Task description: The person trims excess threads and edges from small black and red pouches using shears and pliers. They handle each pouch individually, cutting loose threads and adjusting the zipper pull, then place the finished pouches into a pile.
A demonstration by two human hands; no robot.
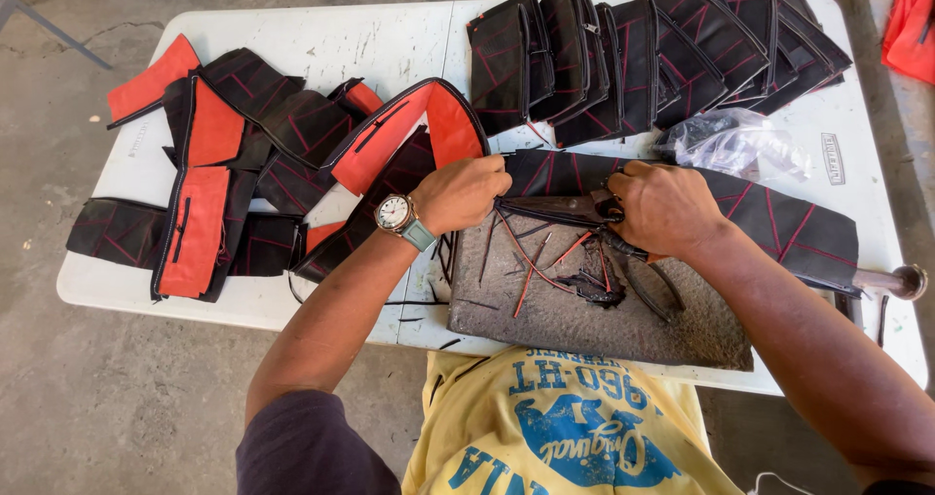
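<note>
A white folding tabletop (390,42) carries everything. At its 12 to 1 o'clock edge stands a row of finished black pouches (643,52) with red stitching, leaning one on another; at 9 to 10 o'clock lie loose black and orange panels (209,164), some opened flat. Toward 6 o'clock sits a dark, worn cutting slab (594,310), strewn with red and black trimmings (531,266). Across the slab's far edge lies a long black fabric strip (779,222) with red lines, running out toward 3 o'clock. A crumpled clear plastic bag (730,140) rests just beyond it.

The left hand (463,193) presses down on the strip's near end, grip closed as a loose fist on the fabric. The right hand (667,208) has its grip wrapped tight about a dark tool (575,208), whose blade lies along the strip toward the left hand; its exact kind I cannot tell.

The step in hand looks like trimming the strip's edge on the slab. The next move would call for the left hand pinning the fabric flat while the blade keeps to the edge
</note>
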